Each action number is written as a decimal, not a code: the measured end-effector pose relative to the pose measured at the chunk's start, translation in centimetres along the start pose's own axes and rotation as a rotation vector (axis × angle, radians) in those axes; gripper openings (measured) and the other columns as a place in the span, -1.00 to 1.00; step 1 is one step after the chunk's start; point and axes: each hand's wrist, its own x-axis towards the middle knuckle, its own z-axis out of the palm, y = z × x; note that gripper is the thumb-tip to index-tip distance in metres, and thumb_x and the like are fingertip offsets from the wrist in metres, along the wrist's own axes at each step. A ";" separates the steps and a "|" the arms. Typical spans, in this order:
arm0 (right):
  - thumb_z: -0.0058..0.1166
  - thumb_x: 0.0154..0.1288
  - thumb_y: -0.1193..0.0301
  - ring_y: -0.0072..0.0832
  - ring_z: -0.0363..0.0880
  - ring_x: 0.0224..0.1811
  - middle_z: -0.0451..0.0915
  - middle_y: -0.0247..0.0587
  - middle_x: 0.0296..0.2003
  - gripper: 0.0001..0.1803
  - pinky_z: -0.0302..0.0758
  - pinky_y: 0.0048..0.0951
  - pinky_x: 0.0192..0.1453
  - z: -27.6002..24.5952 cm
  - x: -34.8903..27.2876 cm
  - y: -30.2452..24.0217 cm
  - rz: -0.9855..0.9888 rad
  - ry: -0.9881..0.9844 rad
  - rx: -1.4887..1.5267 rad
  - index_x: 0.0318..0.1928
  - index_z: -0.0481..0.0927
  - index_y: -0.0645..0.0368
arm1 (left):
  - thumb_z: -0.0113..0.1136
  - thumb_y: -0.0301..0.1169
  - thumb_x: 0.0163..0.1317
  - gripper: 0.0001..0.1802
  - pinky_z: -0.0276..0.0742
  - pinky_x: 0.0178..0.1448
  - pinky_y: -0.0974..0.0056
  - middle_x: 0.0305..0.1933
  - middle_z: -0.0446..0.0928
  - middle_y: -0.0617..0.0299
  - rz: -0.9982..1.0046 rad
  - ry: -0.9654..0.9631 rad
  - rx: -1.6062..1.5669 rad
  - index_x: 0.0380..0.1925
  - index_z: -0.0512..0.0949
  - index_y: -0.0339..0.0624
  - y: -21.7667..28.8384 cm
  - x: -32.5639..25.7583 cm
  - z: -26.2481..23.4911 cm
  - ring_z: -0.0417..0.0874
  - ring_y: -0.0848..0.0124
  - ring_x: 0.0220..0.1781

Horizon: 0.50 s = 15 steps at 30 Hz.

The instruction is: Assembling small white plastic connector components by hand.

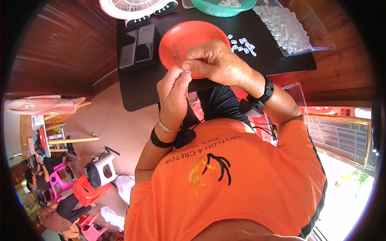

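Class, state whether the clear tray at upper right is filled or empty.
Not empty: many small translucent pieces lie in the clear tray.

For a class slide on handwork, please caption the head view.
Left hand pinches a small pale piece, right hand close beside it, near a red plate on a black table.

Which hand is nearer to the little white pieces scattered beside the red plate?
The right hand. In this view it is just left of the white pieces; the left hand is farther off, to the left and lower down.
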 end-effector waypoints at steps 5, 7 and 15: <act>0.14 0.28 0.40 -0.56 0.28 -0.59 0.34 -0.28 -0.68 -0.74 0.26 -0.47 -0.50 -0.2 0.0 -0.2 0.019 0.014 0.008 -0.50 0.47 0.27 | -0.05 -0.42 0.30 -0.83 0.09 -0.56 0.50 -0.61 0.22 0.40 -0.028 0.021 -0.128 -0.37 0.45 -0.31 -0.7 0.4 0.5 0.15 0.64 -0.62; 0.13 0.29 0.37 -0.58 0.27 -0.59 0.34 -0.29 -0.68 -0.72 0.26 -0.45 -0.50 -0.4 0.1 0.4 -0.039 0.023 0.066 -0.50 0.48 0.27 | -0.06 -0.43 0.31 -0.83 0.09 -0.56 0.50 -0.61 0.21 0.41 -0.029 0.023 -0.135 -0.34 0.46 -0.32 -0.8 0.7 0.7 0.15 0.64 -0.62; 0.12 0.11 0.31 -0.11 0.63 -0.36 0.62 0.00 -0.49 -0.75 0.53 -0.20 -0.25 -13.1 9.7 2.2 0.297 0.102 -0.618 -0.32 0.65 0.27 | -0.11 -0.46 0.29 -0.82 0.14 -0.53 0.47 -0.63 0.22 0.36 -0.127 0.058 -0.250 -0.52 0.35 -0.24 -0.9 1.1 -1.2 0.18 0.61 -0.62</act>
